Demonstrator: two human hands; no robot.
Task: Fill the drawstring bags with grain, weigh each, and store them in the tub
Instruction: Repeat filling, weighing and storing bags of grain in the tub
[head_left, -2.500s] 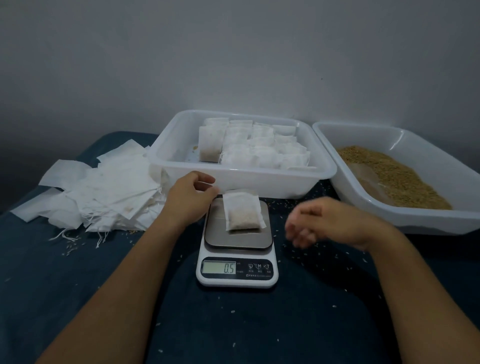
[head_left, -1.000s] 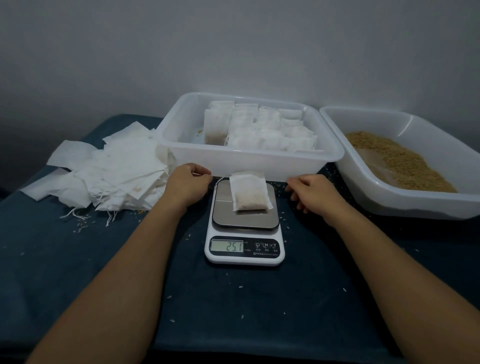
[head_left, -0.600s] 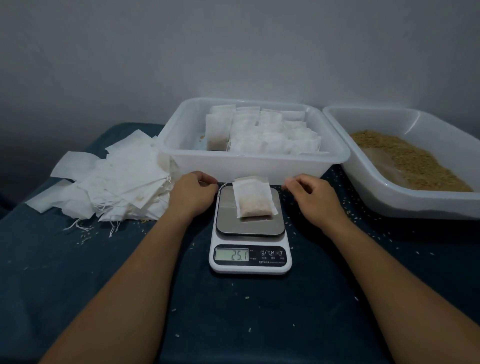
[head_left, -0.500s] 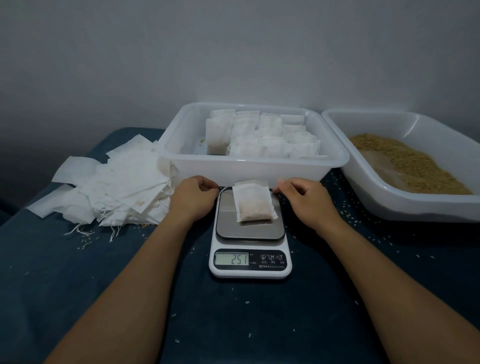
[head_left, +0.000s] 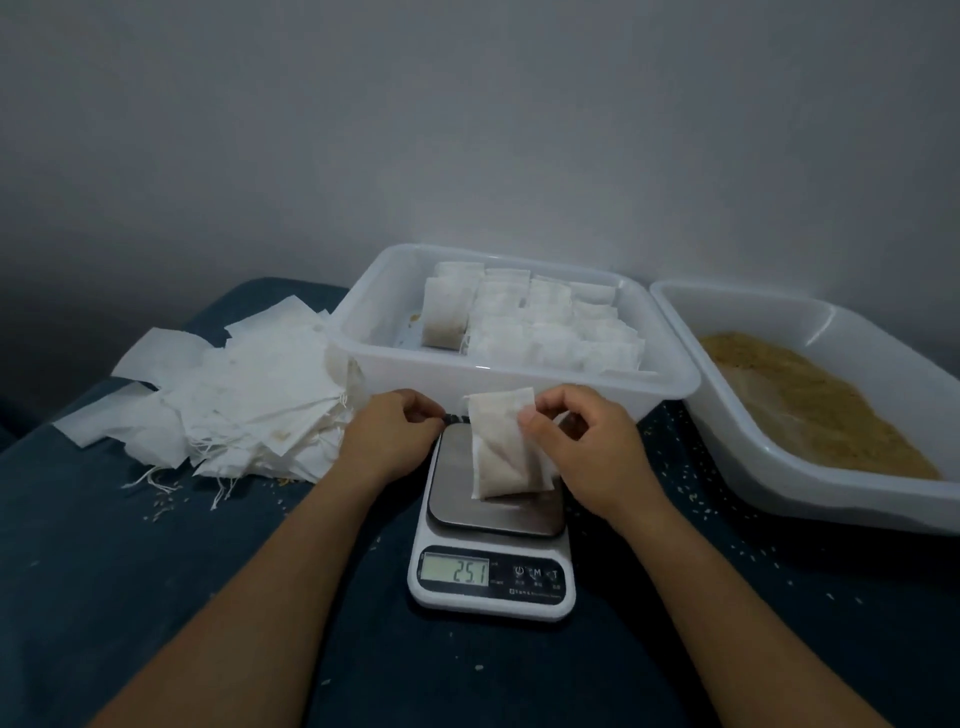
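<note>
Two hands meet over the scale (head_left: 492, 525) at the centre of the frame. Our right hand (head_left: 587, 452) pinches the upper right edge of the filled bag (head_left: 501, 447) between thumb and curled fingers, tilting the bag up so that its lower end sits at or just above the steel platform; we cannot tell whether it still touches. The display on the scale reads 25.1. Our left hand (head_left: 387, 441) sits just left of the platform with its fingers curled in toward the thumb, pinching something thin at the bag's top left corner; it looks like the drawstring, though it is too small for us to be sure.

Directly behind the scale, in the upper middle of the frame, stands the clear tub (head_left: 509, 374), and inside it the stored bags (head_left: 540, 322) stand packed in rows toward its right side, one of them upright at the left of the group with grain showing at its bottom. At the right edge of the frame a second tub (head_left: 810, 499) holds the loose grain (head_left: 810, 405), heaped toward its far right side. On the left, just beside the clear tub, lies a loose pile of empty bags (head_left: 234, 395), strings trailing from its lower edge. Everything rests on a dark blue cloth (head_left: 156, 597) speckled with stray grains.
</note>
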